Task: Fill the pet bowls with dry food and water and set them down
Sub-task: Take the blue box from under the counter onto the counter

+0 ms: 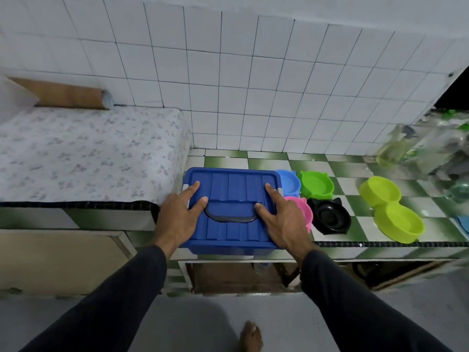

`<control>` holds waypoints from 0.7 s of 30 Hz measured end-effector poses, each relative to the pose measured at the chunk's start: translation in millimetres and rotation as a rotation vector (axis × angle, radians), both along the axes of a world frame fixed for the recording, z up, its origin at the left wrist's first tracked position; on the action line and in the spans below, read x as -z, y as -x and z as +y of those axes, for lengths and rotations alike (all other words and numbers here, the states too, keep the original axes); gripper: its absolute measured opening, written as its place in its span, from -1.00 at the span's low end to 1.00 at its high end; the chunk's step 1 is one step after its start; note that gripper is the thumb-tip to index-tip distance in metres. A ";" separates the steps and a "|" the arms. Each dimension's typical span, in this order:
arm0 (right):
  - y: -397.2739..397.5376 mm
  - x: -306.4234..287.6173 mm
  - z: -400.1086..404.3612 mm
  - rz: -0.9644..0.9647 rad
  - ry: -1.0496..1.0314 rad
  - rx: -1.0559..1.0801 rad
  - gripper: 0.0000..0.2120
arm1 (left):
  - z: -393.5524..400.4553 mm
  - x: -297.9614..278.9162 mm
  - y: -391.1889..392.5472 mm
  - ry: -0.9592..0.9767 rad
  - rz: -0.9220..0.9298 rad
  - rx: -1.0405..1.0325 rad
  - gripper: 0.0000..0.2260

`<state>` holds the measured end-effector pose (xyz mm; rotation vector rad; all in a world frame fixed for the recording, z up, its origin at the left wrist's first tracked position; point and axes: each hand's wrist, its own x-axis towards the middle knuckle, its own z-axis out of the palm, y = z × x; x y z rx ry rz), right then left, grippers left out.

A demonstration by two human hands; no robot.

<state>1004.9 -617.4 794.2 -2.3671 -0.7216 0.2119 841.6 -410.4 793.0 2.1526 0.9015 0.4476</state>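
Note:
A blue lidded storage box with a dark handle stands on the green-and-white checkered counter. My left hand lies flat on the lid's left side, fingers straight. On the lid's right side my right hand rests the same way. Right of the box sit empty pet bowls: a blue one, a green one, a pink one partly behind my right hand, a black one, and a lime double bowl.
A counter section covered in floral cloth lies to the left. Plastic bottles and clear containers crowd the far right by the tiled wall. Open cabinet space shows below the counter. My bare foot is on the grey floor.

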 end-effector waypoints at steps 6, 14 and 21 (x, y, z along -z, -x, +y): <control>-46.4 1.3 30.2 0.030 -0.001 -0.014 -0.37 | 31.8 11.0 -50.2 -0.036 0.060 -0.015 -0.49; -113.0 20.3 75.6 0.056 0.001 -0.036 -0.36 | 68.3 25.1 -112.5 -0.114 0.141 -0.049 -0.49; -148.5 37.9 109.2 0.068 0.054 -0.053 -0.36 | 95.7 41.0 -143.1 -0.122 0.183 -0.063 -0.50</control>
